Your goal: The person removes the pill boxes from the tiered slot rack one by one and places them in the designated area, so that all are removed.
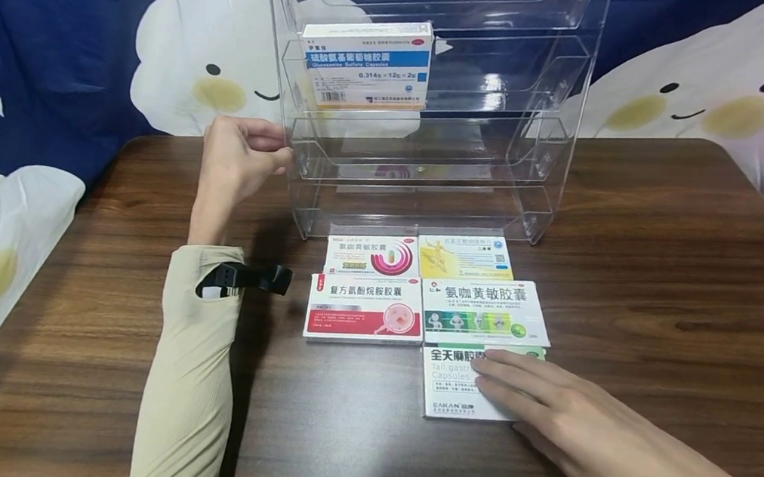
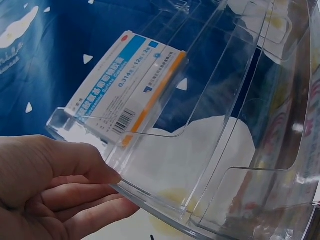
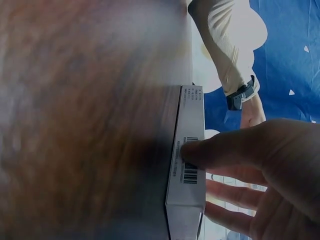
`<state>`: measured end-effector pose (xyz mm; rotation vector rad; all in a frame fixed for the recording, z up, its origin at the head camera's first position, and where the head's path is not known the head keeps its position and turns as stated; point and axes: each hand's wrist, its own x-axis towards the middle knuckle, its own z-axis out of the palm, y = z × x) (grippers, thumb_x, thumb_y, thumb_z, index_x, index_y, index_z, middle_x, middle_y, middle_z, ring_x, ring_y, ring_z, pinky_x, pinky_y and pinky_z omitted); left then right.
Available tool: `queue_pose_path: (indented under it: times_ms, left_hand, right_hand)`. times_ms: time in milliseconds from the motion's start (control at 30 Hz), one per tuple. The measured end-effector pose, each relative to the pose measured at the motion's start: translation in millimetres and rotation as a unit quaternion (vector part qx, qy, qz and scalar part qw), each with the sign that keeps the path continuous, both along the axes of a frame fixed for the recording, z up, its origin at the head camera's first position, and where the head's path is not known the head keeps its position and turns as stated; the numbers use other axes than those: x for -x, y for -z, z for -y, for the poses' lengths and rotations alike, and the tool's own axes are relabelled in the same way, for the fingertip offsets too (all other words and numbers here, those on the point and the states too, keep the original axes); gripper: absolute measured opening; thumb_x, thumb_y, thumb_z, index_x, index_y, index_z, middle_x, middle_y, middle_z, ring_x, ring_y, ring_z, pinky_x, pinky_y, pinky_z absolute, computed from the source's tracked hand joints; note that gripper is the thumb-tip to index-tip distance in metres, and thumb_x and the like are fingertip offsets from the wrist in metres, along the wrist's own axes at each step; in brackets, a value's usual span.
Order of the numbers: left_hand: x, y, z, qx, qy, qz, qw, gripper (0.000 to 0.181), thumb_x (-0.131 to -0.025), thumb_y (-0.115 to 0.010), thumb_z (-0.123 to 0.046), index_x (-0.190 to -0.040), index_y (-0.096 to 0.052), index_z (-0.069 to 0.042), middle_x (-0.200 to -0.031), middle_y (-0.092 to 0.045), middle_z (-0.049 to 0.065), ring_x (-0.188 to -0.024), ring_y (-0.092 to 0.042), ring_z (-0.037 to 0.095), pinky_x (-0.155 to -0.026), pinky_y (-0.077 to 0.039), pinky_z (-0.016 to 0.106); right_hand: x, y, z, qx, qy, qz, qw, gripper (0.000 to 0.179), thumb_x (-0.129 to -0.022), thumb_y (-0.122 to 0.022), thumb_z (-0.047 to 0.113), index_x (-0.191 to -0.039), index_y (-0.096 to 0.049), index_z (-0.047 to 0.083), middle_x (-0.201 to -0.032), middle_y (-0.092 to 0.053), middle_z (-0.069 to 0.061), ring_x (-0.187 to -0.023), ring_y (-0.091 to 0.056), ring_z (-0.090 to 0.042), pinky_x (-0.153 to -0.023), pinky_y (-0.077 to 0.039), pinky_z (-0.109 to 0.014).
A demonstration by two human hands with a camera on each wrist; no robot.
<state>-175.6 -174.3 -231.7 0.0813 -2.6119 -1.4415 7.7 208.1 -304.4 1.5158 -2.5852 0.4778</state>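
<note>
My left hand (image 1: 237, 161) pinches the left side edge of a clear plastic display rack (image 1: 422, 174) between thumb and fingers. Close by that grip in the left wrist view is a blue-and-white medicine box (image 2: 127, 87), leaning on a rack shelf. My right hand (image 1: 570, 422) holds a white and green medicine box (image 1: 454, 389) lying flat on the table. Its fingers lie across the top, and in the right wrist view the thumb (image 3: 200, 152) presses the barcoded side. Just beyond sits a white medicine box with a green band (image 1: 481, 308), flat against it.
Left of that box lies a red-and-white medicine box (image 1: 365, 309). Behind are a pink-swirl box (image 1: 360, 255) and a yellow-and-white box (image 1: 465, 255), at the rack's front foot. A blue cloth with white clouds (image 1: 66, 29) hangs behind the wooden table (image 1: 657, 293).
</note>
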Motion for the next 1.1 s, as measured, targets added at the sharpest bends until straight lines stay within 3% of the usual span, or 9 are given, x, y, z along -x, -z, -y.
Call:
queue_pose_path:
  times_ms: [167, 367, 700, 800, 933, 1000, 1100]
  left_hand:
    - [-0.2, -0.7, -1.9, -0.013, 0.003, -0.006, 0.9999, 0.027, -0.082, -0.069, 0.003, -0.109, -0.069, 0.007, -0.103, -0.068, 0.023, -0.056, -0.062, -0.008, -0.059, -0.057, 0.013]
    - [1.3, -2.7, -4.7, 0.011, -0.004, -0.003, 0.9999, 0.026, -0.081, -0.069, 0.0, -0.107, -0.071, 0.004, -0.102, -0.07, 0.02, -0.056, -0.061, -0.009, -0.058, -0.055, 0.011]
    - [2.8, 0.1, 0.8, 0.011, -0.001, -0.007, 0.9999, 0.024, -0.081, -0.068, 0.0, -0.105, -0.071, 0.005, -0.101, -0.069, 0.022, -0.058, -0.061, -0.009, -0.059, -0.055, 0.011]
    - [2.7, -0.6, -0.2, 0.009, 0.003, -0.005, 0.9999, 0.024, -0.081, -0.069, 0.0, -0.105, -0.071, 0.005, -0.101, -0.069, 0.021, -0.057, -0.061, -0.009, -0.058, -0.055, 0.011]
    - [1.8, -2.5, -0.9, 0.017, 0.004, -0.001, 0.9999, 0.025, -0.082, -0.07, -0.002, -0.106, -0.071, 0.004, -0.102, -0.07, 0.02, -0.057, -0.06, -0.01, -0.058, -0.055, 0.01]
    - [1.0, -2.9, -1.0, 0.019, 0.001, 0.002, 0.9998, 0.025, -0.083, -0.069, -0.003, -0.107, -0.071, 0.004, -0.103, -0.07, 0.02, -0.057, -0.059, -0.011, -0.058, -0.054, 0.01]
    - [0.6, -2.8, -1.4, 0.012, 0.002, 0.008, 0.9999, 0.026, -0.083, -0.069, -0.003, -0.108, -0.071, 0.004, -0.104, -0.069, 0.021, -0.057, -0.059, -0.011, -0.059, -0.055, 0.01]
  right_hand:
    - [-3.9, -1.0, 2.6, 0.004, 0.009, -0.015, 0.9998, 0.054, -0.106, -0.018, 0.029, -0.129, -0.06, 0.005, -0.141, -0.052, -0.007, -0.128, -0.048, -0.026, -0.119, -0.012, -0.018]
    - [-5.6, -0.7, 5.9, 0.018, 0.012, -0.023, 0.9995, 0.05, -0.106, -0.022, 0.029, -0.129, -0.06, 0.005, -0.138, -0.054, -0.007, -0.126, -0.05, -0.026, -0.118, -0.015, -0.019]
    - [-6.8, -2.9, 10.6, -0.01, 0.029, -0.006, 0.9995, 0.054, -0.105, -0.02, 0.033, -0.129, -0.061, 0.007, -0.139, -0.053, -0.003, -0.126, -0.05, -0.023, -0.117, -0.012, -0.015]
    - [-5.4, -8.3, 8.7, -0.021, 0.019, 0.008, 0.9996, 0.046, -0.104, -0.034, 0.037, -0.133, -0.058, 0.01, -0.14, -0.052, -0.004, -0.125, -0.051, -0.024, -0.115, -0.028, -0.022]
    - [16.4, -35.2, 7.6, 0.005, 0.006, 0.042, 0.9991, 0.05, -0.091, -0.066, 0.035, -0.134, -0.056, 0.012, -0.136, -0.056, -0.004, -0.119, -0.056, -0.022, -0.097, -0.052, -0.037]
    - [38.8, -53.1, 10.2, 0.045, 0.013, 0.052, 0.9976, 0.053, -0.082, -0.076, 0.026, -0.131, -0.059, 0.011, -0.129, -0.061, -0.005, -0.114, -0.06, -0.022, -0.09, -0.056, -0.04]
    - [77.8, -76.1, 16.8, 0.108, 0.05, 0.054, 0.9915, 0.047, -0.077, -0.078, 0.011, -0.122, -0.064, 0.008, -0.12, -0.067, -0.006, -0.107, -0.064, -0.022, -0.092, -0.054, -0.03]
